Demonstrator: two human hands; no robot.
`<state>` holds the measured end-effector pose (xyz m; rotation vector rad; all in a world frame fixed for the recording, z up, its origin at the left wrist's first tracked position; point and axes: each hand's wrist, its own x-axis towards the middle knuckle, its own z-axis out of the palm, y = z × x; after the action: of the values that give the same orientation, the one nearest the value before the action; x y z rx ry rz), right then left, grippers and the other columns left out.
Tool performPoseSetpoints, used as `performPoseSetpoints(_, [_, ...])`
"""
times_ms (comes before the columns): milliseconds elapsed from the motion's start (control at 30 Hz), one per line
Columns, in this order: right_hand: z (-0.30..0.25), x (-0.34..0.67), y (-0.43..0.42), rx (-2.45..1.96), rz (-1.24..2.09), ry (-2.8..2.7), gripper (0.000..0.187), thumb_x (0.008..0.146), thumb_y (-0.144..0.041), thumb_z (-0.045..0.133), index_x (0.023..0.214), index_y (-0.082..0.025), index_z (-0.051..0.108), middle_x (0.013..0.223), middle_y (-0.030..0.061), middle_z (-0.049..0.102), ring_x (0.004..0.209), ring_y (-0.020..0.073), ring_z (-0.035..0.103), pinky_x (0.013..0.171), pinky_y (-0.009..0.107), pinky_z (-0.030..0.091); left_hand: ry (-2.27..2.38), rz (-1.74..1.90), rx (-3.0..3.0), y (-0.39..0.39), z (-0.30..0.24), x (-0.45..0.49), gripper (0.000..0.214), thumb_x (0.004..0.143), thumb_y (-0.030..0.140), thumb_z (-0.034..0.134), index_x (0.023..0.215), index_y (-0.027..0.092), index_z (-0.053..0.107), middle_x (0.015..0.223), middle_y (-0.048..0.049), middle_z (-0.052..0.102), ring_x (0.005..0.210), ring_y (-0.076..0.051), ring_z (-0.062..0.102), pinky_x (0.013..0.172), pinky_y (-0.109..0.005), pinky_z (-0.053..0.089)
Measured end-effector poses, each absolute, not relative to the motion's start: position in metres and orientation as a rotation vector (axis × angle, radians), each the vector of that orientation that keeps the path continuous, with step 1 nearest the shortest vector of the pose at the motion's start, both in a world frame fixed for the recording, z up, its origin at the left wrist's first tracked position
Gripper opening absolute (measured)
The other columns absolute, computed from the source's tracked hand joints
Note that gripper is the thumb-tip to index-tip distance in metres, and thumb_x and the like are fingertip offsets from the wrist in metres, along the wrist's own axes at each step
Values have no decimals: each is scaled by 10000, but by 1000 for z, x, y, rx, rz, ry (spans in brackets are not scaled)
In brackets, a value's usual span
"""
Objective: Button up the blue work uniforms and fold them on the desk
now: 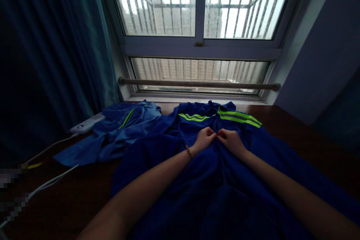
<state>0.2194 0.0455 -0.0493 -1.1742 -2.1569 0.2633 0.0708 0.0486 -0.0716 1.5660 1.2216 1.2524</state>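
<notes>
A dark blue work jacket (239,180) with yellow-green reflective stripes lies spread out in front of me, its collar toward the window. My left hand (204,138), with a bracelet (188,152) at the wrist, pinches the jacket's front edge at the middle. Close against it, my right hand (231,140) also pinches the front edge, fingertips nearly touching those of the left. Whatever small fastener may sit between the fingertips is hidden. Folds run down the cloth from both hands.
A lighter blue garment (112,142) lies to the left, beside a white power strip (86,123) with a cord. White cables (50,183) cross the dark wooden surface (75,202). A rail (197,83) spans the barred window behind. Curtains (64,52) hang at left.
</notes>
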Motion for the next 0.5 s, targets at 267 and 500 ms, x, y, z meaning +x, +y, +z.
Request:
performPoseSetpoints(267, [-48,218,44,-1154,354,-2116,87,746,-270,515,736,-184,512,608,-8,548,570,132,532,555,227,383,1082,1282,1111,44,-66,72,143,675,95,557,737,143,438,531,62,500,434,-53,487,466,-175,383])
performPoseSetpoints(500, [-48,218,39,-1108,341,-2150,63,765,-240,478,735,-188,459,621,-13,506,575,124,488,563,228,355,1010,1276,1007,45,-64,70,186,649,65,580,735,141,434,542,63,500,451,-50,494,503,-182,401])
